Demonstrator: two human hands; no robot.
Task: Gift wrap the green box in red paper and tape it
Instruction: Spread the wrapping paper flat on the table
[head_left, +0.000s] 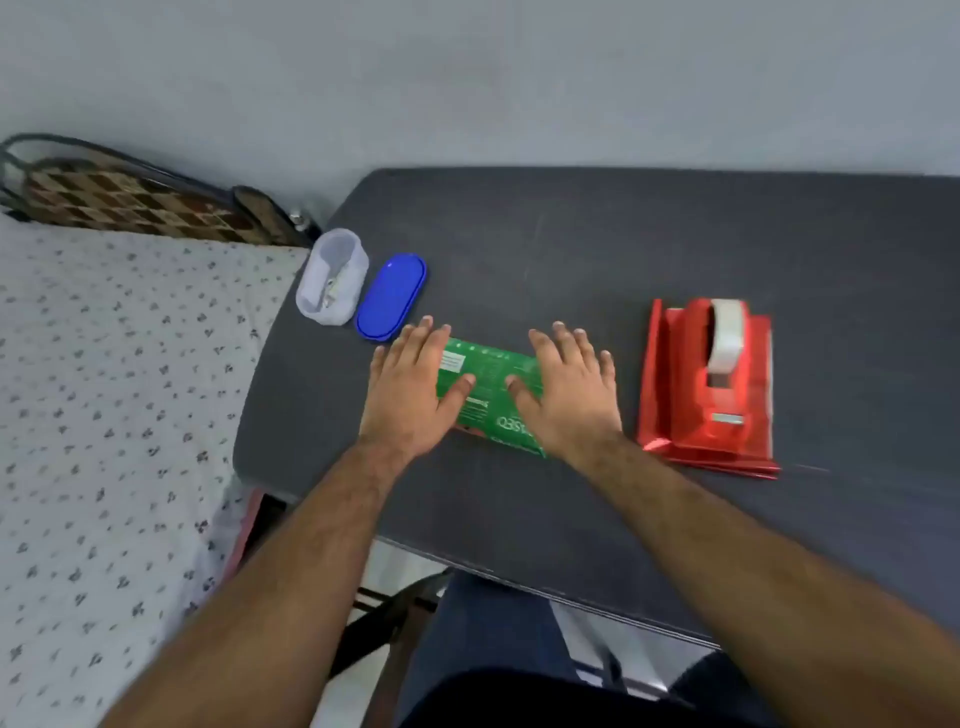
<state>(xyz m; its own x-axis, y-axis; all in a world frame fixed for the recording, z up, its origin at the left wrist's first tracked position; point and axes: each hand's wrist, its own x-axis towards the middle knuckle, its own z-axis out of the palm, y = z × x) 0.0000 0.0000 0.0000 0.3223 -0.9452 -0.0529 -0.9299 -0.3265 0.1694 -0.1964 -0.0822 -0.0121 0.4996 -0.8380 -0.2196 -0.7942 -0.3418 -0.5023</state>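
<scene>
Nearest, the person's two bare forearms reached from 6 o'clock up onto the dark table (571, 249). Both hands lay palm down on the green box (485, 387), which sat flat near the table's front edge, at about the middle of the view. The left hand (415, 387) covered the box's 9 o'clock end with fingers straight and spread, thumb resting on the printed top; it gripped nothing. The right hand (569, 387) covered the 3 o'clock end the same way, fingers extended and slightly apart, thumb on the top face. At 3 o'clock from the box, well apart from it, the folded red paper (660, 415) lay flat with a red tape dispenser (722, 364) standing on it. Farther off, at 10 o'clock, a blue oval lid (390, 297) lay just beside a clear plastic container (332, 278). A patterned bedsheet (104, 415) filled the 9 o'clock side.
</scene>
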